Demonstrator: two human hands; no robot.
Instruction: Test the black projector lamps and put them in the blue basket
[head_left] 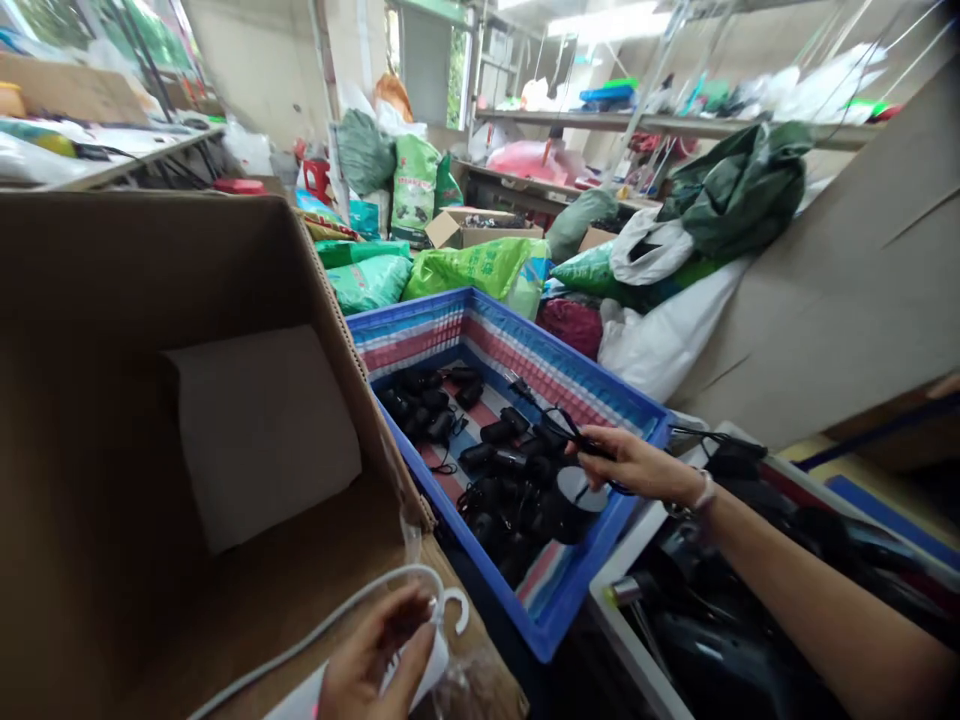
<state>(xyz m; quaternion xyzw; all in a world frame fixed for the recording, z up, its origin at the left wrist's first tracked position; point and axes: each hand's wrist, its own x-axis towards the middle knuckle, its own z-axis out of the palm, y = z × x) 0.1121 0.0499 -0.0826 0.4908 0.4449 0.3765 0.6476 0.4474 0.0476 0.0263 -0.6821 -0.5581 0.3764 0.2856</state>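
Note:
Low in the view, my left hand (382,650) is closed around a white corded handle (431,668) with a small hook-shaped loop at its end. Its white cord (315,632) arcs off to the left, and clear plastic lies beside it. My right hand (630,465) reaches over the blue crate (551,630) and grips a bundled black power cord (566,428), whose plug (517,383) points up and left. Just below those fingers is a black cylinder with a pale grey round end (581,490). Several black cylindrical parts (499,430) with thin wires lie in the crate.
A large open cardboard box (292,225) stands at left, with a white sheet (266,430) inside. At right, a pale-rimmed bin (637,640) holds dark glossy parts. Filled sacks (469,268) lie behind the crate. A big cardboard panel (847,270) leans at right.

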